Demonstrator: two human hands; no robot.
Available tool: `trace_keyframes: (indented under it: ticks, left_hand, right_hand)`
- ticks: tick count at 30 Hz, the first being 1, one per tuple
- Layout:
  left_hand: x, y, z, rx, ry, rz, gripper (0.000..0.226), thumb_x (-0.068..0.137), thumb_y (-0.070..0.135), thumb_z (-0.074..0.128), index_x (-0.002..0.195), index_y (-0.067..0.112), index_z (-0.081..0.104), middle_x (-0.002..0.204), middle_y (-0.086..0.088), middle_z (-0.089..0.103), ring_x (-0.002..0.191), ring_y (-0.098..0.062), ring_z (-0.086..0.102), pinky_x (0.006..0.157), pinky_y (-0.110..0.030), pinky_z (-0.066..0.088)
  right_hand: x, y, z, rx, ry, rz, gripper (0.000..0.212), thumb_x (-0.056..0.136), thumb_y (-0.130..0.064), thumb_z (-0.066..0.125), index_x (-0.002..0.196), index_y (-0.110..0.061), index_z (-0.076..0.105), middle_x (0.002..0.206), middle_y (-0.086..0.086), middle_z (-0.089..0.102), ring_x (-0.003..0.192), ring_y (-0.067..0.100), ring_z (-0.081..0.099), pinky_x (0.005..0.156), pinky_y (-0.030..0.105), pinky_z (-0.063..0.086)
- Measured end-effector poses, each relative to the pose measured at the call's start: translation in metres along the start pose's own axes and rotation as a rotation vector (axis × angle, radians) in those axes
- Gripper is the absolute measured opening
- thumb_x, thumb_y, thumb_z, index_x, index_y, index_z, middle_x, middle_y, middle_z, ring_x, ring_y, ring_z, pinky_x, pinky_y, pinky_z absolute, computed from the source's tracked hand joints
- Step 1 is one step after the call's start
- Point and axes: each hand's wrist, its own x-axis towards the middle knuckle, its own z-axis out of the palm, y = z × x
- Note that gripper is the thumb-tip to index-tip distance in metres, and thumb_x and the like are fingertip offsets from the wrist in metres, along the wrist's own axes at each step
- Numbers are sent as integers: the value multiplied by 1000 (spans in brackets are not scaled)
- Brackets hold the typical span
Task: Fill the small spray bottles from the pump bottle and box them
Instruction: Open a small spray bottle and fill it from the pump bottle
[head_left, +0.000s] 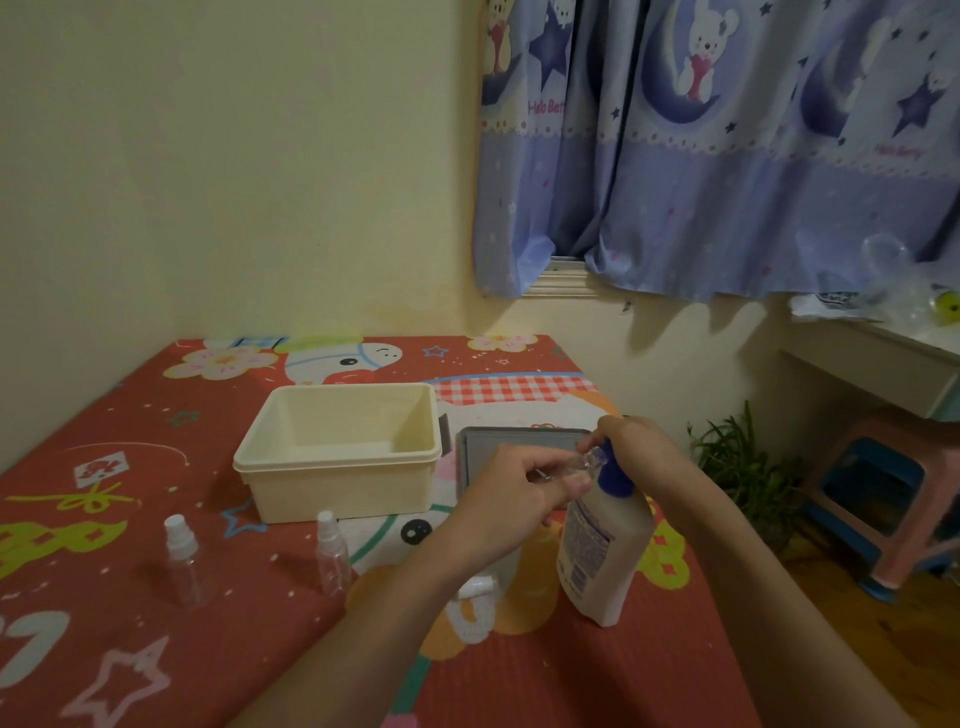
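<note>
Bottles: two capped spray bottles (182, 558) (331, 553) stand at eight o'clock. Left hand (511, 499) grips a clear open bottle (569, 470) under the nozzle; right hand (631, 441) clasps the pump bottle (602, 545) head at three o'clock. Misaligned necks would likely spill lotion.

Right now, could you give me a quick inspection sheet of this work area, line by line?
Surface: bed with a red cartoon-print cover.
Job's things: open cream box, nothing visible inside; grey lid flat beside it; two capped spray bottles standing in front; tilted pump bottle; small clear bottle held at its blue pump.
Clutter: a white cap-like piece under the left forearm, partly hidden.
Grippers: left hand holds the small clear bottle; right hand rests on the pump head.
Cables: nothing seen.
Surroundings: blue bear-print curtain, potted plant, pink and blue stool, white desk.
</note>
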Motion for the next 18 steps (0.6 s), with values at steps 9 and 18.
trace_keyframes:
  ticks: [9, 18]
  left_hand:
    - [-1, 4, -4, 51, -4, 3, 30, 89, 23, 67, 119, 17, 70, 83, 3, 67, 61, -1, 59, 57, -18, 49]
    - [1, 2, -3, 56, -5, -7, 29, 89, 21, 67, 118, 18, 70, 87, 1, 71, 66, -3, 63, 58, -19, 50]
  right_hand:
    - [-1, -2, 2, 53, -24, 12, 30, 91, -20, 41, 75, -12, 65, 84, 11, 58, 60, 11, 49, 57, 25, 41]
    - [-1, 2, 4, 45, 5, -20, 27, 90, -16, 41, 75, -11, 63, 83, 9, 56, 58, 10, 46, 55, 23, 39]
